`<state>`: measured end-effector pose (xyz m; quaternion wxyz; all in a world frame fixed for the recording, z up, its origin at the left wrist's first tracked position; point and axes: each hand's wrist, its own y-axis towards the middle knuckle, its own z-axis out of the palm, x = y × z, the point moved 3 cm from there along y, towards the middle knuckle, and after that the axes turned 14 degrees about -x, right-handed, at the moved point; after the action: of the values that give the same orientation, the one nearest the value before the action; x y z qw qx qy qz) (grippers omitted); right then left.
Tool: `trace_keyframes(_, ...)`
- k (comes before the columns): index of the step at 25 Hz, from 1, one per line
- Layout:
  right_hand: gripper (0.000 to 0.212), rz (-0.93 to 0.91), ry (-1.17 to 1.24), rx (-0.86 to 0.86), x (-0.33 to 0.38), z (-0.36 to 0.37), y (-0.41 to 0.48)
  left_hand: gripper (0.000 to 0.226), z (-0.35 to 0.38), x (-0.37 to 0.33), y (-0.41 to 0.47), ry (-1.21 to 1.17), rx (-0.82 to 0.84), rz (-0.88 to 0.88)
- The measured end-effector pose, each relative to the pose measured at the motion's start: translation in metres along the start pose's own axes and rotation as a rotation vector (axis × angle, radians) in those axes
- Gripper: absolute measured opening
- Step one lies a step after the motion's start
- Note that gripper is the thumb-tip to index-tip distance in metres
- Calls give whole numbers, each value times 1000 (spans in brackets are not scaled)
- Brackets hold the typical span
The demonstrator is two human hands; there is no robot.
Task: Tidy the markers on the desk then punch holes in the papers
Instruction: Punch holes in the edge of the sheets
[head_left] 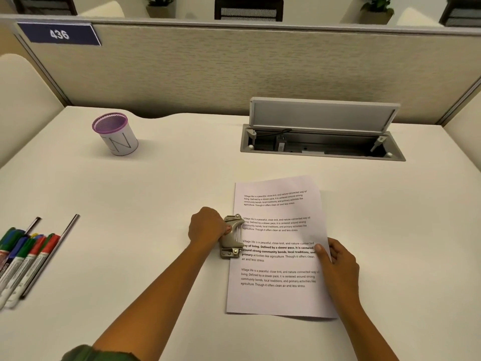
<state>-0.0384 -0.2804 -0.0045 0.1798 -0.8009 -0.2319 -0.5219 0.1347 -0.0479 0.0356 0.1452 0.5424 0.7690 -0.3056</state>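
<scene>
Paper (281,246), light and floppy, lies near the desk's (156,191) front edge, so we pin its right margin under our right hand (335,259) while our left hand (207,226) closes on the stiff metal hole punch (232,237) biting its left edge.

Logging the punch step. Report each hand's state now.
Left hand: closed on the hole punch.
Right hand: fingers pinning the paper.

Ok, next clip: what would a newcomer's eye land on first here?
Mid-desk, the left hand grips a grey hole punch set on the left edge of a printed sheet, which the right hand holds at its right edge. At the far left lie markers in a row, outside the purple-rimmed cup standing behind them.
</scene>
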Motion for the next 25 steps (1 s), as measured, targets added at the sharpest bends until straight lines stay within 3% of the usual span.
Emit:
trace_keyframes(2, 20, 33, 4, 28, 2, -1, 3, 9, -4, -5, -8, 36, -71, 51)
trace_keyframes(9, 18, 35, 20, -11, 17, -26, 7, 20, -13, -4, -23, -55, -126, 82)
trace_keyframes(13, 12, 5, 39, -84, 25, -50, 6, 21, -20, 7, -46, -222, -239, 123)
trace_keyframes(16, 11, -28, 78, -110, 36, -63, 1, 10, -22, 9, -66, -472, -270, 262)
trace_keyframes(21, 9, -88, 169, -126, 54, -74, -14, 31, -27, -7, -99, -647, -88, 415)
trace_keyframes(25, 13, -164, 249, -153, 69, -80, -29, 19, -32, -20, -118, -754, 78, 408)
